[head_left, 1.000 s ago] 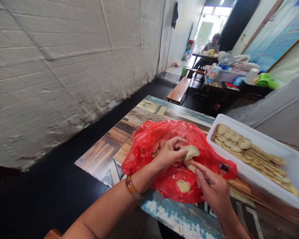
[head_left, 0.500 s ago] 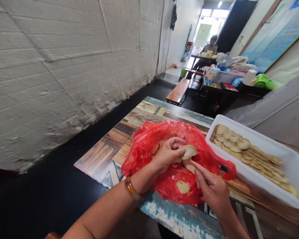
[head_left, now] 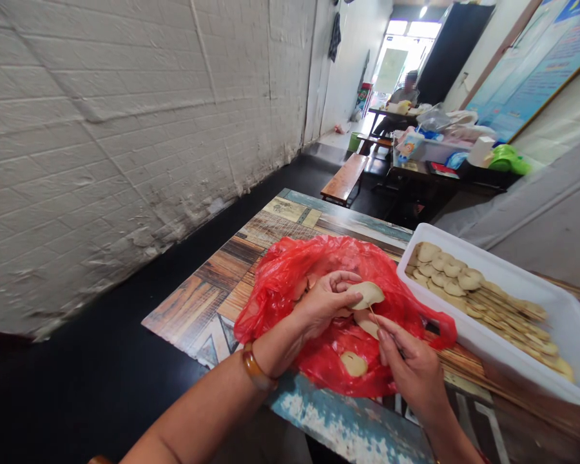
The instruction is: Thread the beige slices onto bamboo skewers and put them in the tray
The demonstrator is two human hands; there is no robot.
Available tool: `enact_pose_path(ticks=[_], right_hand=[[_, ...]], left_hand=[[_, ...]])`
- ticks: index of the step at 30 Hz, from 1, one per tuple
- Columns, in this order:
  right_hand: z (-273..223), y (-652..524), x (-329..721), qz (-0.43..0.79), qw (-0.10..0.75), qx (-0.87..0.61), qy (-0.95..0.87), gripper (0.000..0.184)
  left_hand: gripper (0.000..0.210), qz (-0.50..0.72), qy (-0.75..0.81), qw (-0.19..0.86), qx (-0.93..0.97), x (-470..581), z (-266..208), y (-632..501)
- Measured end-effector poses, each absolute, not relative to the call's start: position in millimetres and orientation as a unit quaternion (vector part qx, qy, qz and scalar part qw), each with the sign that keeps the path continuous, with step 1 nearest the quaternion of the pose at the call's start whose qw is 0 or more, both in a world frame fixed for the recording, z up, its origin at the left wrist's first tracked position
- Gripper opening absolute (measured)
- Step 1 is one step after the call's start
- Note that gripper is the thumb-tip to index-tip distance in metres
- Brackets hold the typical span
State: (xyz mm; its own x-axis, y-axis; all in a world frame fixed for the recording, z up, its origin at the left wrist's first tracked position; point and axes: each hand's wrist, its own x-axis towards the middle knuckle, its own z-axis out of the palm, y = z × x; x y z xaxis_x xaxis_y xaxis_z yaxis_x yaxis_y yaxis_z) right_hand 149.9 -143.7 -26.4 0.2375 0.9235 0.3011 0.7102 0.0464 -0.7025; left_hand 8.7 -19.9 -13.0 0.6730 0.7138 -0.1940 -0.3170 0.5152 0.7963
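Your left hand point(head_left: 325, 303) pinched on a dough slice point(head_left: 367, 294), right hand point(head_left: 410, 370) gripping a skewer point(head_left: 373, 316) over the red bag point(head_left: 280, 283); skewered slices in the white tray point(head_left: 551, 303) right.

No legible text; blue wall poster point(head_left: 536, 71) print too small to read

left forearm: enters at 7 o'clock, reaches toward 1 o'clock, band on wrist | left hand point(head_left: 325, 301): fingers curled, thumb and fingertips pinched together at 3 o'clock | right forearm: enters at 5 o'clock | right hand point(head_left: 412, 374): back up, thumb and forefinger pinched, pointing to 11 o'clock, just below the left hand
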Motion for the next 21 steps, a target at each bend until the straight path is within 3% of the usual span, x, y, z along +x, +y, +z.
enact_pose_path(ticks=[8, 21], right_hand=[[-28.8, -144.2, 149.7, 0.128, 0.403, -0.685, -0.593, 0.035], [-27.8, -143.5, 148.0, 0.121, 0.404, -0.673, -0.608, 0.032]], left_hand=[[0.043, 0.242, 0.247, 0.838, 0.422, 8.2, -11.2, -22.5], [0.046, 0.312, 0.254, 0.811, 0.424, 8.0, -11.6, -20.9]])
